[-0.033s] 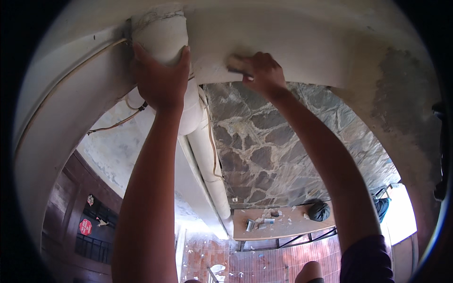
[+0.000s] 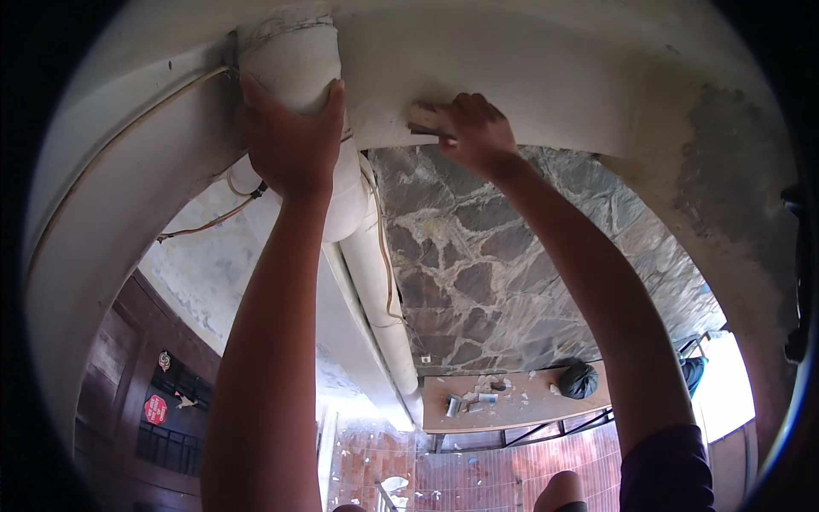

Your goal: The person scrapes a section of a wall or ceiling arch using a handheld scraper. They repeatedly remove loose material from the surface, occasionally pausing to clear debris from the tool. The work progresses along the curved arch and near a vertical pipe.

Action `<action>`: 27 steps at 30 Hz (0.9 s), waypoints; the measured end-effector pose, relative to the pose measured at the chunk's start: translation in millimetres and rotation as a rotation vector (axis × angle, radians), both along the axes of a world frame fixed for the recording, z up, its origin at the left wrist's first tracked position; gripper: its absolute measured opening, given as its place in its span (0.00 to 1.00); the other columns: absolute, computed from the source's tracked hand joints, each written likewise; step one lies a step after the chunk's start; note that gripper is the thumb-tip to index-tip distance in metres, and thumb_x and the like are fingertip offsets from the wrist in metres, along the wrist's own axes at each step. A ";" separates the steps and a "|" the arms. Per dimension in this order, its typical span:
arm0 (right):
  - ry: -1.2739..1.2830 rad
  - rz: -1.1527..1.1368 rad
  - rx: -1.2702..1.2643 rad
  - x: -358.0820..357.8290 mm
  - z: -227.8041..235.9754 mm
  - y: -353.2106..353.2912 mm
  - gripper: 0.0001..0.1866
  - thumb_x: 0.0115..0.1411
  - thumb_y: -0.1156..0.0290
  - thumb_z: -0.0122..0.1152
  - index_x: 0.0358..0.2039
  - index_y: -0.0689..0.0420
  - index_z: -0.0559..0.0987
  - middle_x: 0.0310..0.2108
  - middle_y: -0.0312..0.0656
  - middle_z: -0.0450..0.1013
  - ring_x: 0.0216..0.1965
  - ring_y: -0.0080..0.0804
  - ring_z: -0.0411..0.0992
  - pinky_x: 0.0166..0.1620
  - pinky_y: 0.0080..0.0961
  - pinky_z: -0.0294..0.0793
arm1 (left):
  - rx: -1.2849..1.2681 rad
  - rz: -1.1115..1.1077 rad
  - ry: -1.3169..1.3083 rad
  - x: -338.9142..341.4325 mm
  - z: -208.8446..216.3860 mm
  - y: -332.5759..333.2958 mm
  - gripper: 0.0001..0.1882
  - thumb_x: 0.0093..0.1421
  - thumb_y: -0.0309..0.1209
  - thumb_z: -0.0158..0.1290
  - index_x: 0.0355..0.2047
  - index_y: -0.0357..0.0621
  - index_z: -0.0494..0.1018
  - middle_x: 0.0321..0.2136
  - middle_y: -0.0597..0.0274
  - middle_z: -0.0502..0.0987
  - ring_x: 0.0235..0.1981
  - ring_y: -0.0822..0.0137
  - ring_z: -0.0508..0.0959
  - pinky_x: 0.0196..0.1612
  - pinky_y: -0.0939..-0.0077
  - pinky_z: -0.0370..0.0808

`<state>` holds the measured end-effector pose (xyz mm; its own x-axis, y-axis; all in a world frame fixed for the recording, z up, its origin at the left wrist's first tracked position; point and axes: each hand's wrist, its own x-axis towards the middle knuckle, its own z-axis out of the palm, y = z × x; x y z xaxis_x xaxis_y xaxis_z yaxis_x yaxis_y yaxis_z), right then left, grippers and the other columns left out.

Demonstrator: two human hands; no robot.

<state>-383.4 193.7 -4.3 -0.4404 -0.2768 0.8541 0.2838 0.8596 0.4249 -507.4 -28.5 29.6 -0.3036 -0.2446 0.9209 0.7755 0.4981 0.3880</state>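
My left hand (image 2: 294, 145) is wrapped round a thick white pipe (image 2: 290, 64) at the upper left, thumb on its right side and fingers on its left. To the right, my right hand (image 2: 479, 132) grips a small tan block with a dark, flat lower edge (image 2: 425, 118). The block lies against the smooth pale beam (image 2: 529, 77), just above the beam's lower edge. Whether it is a sanding block or a scraper, I cannot tell. Part of it is hidden by my fingers.
Beyond the beam stands a stone-clad wall (image 2: 478, 247). A cable (image 2: 386, 264) hangs along the lower pipe (image 2: 375, 303). Far below, a bench (image 2: 444, 388) bears a black bag (image 2: 577, 381), small containers and scraps. Debris dots the tiled floor (image 2: 358, 465); a dark door (image 2: 115, 367) is at left.
The view has shifted very slightly. Both hands keep their holds, and the block has hardly moved against the beam.
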 end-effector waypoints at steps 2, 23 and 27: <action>0.269 -0.103 -0.042 1.0 0.1 -0.7 0.23 0.42 0.66 0.70 0.41 0.53 0.77 0.36 0.42 0.72 0.40 0.39 0.73 0.40 0.36 0.80 | 0.001 0.009 0.025 -3.3 -1.2 2.0 0.55 0.45 0.60 0.62 0.63 0.37 0.55 0.49 0.40 0.69 0.46 0.45 0.77 0.46 0.55 0.77; 0.038 -0.117 -0.139 42.5 11.0 25.8 0.27 0.42 0.62 0.72 0.45 0.51 0.76 0.41 0.41 0.71 0.44 0.39 0.72 0.46 0.36 0.77 | -0.038 0.034 -0.052 -0.4 3.9 2.7 0.55 0.46 0.60 0.61 0.65 0.36 0.54 0.51 0.38 0.68 0.48 0.44 0.77 0.47 0.55 0.77; 0.560 -0.110 -0.388 40.5 5.3 30.4 0.26 0.43 0.64 0.72 0.45 0.53 0.76 0.40 0.42 0.70 0.45 0.41 0.72 0.47 0.35 0.77 | -0.032 0.069 -0.047 -0.7 2.8 3.0 0.55 0.46 0.60 0.61 0.65 0.36 0.54 0.52 0.37 0.67 0.49 0.44 0.76 0.48 0.55 0.77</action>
